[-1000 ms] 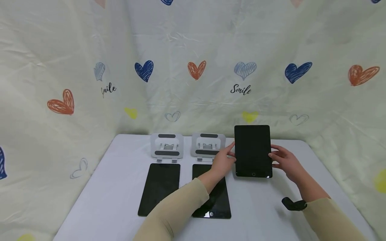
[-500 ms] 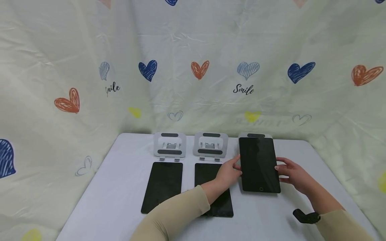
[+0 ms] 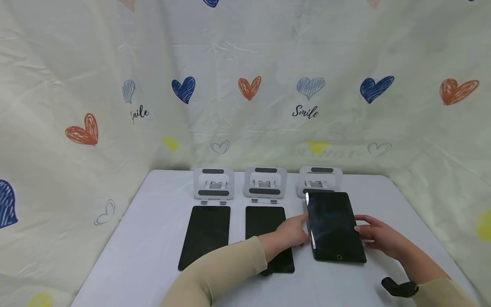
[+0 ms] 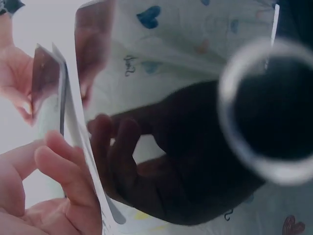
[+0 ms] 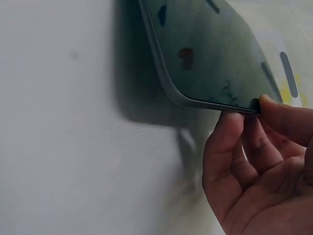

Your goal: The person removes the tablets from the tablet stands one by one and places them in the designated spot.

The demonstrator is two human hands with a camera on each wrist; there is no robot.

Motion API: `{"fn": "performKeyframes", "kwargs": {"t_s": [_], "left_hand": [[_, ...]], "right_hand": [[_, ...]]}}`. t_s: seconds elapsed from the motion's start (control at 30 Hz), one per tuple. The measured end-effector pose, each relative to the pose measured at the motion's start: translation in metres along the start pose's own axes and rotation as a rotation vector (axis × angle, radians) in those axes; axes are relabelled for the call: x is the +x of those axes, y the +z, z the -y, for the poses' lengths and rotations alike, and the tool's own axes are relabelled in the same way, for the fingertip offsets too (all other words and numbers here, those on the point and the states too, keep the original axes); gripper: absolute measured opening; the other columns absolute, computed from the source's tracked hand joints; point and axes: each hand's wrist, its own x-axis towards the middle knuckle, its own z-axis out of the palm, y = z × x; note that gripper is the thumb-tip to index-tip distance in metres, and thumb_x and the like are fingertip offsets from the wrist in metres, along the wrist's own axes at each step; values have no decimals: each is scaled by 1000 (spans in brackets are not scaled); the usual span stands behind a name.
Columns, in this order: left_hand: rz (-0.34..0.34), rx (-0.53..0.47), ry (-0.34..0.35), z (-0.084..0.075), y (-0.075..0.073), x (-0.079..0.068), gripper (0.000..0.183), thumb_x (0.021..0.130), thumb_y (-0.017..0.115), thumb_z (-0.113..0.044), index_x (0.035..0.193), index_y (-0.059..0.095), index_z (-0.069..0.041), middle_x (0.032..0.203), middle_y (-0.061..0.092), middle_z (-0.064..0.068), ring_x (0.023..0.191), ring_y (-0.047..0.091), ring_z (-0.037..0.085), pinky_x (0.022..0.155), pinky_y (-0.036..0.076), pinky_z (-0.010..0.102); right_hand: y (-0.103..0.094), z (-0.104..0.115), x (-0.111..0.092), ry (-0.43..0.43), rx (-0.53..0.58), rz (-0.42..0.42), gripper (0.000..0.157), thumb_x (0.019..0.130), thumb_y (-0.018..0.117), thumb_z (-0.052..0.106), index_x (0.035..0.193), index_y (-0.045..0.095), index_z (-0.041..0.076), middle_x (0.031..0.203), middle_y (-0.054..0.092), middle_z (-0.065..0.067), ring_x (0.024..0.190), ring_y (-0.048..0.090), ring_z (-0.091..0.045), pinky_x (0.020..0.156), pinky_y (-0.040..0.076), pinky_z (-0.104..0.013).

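A black tablet point(image 3: 335, 226) is held by its two long sides over the right part of the white table. My left hand point(image 3: 293, 231) grips its left edge, reaching across the middle tablet point(image 3: 264, 219). My right hand point(image 3: 377, 236) pinches the opposite edge, thumb on the screen side and fingers beneath, as the right wrist view shows with the held tablet point(image 5: 210, 58). A shadow lies under it there. In the left wrist view, my left hand point(image 4: 63, 186) is mirrored in the glossy middle tablet point(image 4: 171, 63). My forearm hides part of that tablet.
Three white folding stands with dark pads line the table's back: left stand point(image 3: 213, 183), middle stand point(image 3: 265, 182) and right stand point(image 3: 320, 179). A third tablet point(image 3: 207, 234) lies before the left one. A heart-printed curtain point(image 3: 245, 123) hangs behind the table point(image 3: 126, 256).
Both hands have brought the held tablet down and toward me, and slightly right. Its top end has tipped back, and the right stand behind it has come into sight.
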Motion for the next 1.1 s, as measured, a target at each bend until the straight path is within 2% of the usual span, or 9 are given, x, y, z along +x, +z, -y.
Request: {"fn": "performKeyframes", "kwargs": {"t_s": [0.13,0.33,0.53,0.7,0.87,1.1], "left_hand": [[48,89,-17,0,2,0,78,87,77,-23,153,38,-31,56,62,2,46,58,15,47,45,26],[122,122,-51,-2,4,-2,74,87,77,-24,152,41,-31,58,62,3,47,57,15,47,47,27],[156,242,-64,-6,4,-4,69,88,75,-30,150,44,-31,57,61,2,45,54,15,47,46,25],[129,365,-54,-9,10,-6,69,88,74,-39,149,44,-33,57,59,-1,45,53,14,52,43,26],[88,480,-52,-12,15,-8,70,86,74,-45,149,44,-36,56,58,-4,46,53,11,54,42,26],[59,564,-45,-18,18,-16,71,85,74,-49,148,44,-35,55,58,-6,44,53,9,53,41,26]], "right_hand": [[-1,-6,-3,44,17,-4,58,103,53,23,145,25,-6,111,66,-3,97,64,-19,80,53,-38],[-2,-10,-6,88,0,-17,57,103,54,22,144,27,-8,106,67,-4,91,64,-20,76,53,-36],[3,-7,-5,134,-85,-101,55,100,57,19,141,35,-10,100,66,-6,87,62,-21,75,53,-39],[10,-1,-6,158,-169,-152,50,98,57,12,138,38,-13,93,62,-7,82,60,-21,73,54,-39],[16,4,-5,165,-243,-171,49,98,56,10,136,40,-16,94,63,-9,81,62,-21,71,55,-39],[22,8,-7,146,-339,-204,44,95,60,5,129,45,-19,91,64,-9,74,64,-21,66,56,-38]]}}
